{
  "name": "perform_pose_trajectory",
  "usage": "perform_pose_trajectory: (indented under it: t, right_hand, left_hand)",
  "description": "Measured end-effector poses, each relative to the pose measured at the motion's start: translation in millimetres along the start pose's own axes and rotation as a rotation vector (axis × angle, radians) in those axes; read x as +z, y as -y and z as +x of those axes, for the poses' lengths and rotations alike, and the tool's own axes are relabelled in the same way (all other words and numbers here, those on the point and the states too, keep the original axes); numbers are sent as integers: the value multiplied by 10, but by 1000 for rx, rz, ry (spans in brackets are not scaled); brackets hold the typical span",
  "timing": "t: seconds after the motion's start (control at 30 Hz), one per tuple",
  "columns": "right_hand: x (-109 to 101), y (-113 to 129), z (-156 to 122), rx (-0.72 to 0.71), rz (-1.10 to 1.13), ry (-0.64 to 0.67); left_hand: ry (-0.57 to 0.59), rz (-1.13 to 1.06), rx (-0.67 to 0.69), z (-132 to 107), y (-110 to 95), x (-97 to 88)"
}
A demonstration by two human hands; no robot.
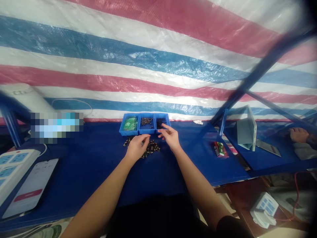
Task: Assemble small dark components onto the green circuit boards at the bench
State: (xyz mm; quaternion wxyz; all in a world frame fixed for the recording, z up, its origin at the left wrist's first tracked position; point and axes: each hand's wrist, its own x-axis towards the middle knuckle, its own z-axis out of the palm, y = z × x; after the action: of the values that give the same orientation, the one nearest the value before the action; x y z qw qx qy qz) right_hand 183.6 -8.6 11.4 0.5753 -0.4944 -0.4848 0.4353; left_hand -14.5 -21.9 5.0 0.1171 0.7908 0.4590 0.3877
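In the head view, three blue bins are lined up at the middle of the bench's (104,148) far edge. Green packaging (130,123) is held in the left one, small brownish parts (147,121) in the middle one and small black parts (159,123) in the right one. A loose pile of small parts (154,147) is spread just in front, on the near side of the bins.

The left hand (137,147) is placed over the pile's left portion, its thumb and forefinger brought close together; whether a piece is pinched cannot be told. The right hand (170,137) is held at the front of the right bin, its fingers parted narrowly; whether anything is gripped cannot be told either.

Pieces this small are probably best taken singly, by the fingertips, with light pressure. The wrists should be kept low and the hands near the bins, so that anything dropped is caught on the bench. Neighbouring bins' contents should be kept from mixing.
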Motion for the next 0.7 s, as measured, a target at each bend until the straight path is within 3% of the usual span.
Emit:
perform_pose_trajectory:
  t: [0.07,0.27,0.43,0.7]
  right_hand:
    - [-28,-7,-8,-53,-186,62]
    - [-156,30,-39,-180,-710,408]
    - [-183,19,-29,-204,-744,518]
    - [-145,-55,-23,-216,-704,485]
  left_hand:
    - [3,5,0,-1,0,-2]
    - [1,4,1,-4,6,-7]
    - [8,-10,-12,-9,8,6]
    - [8,-21,-9,-14,5,12]
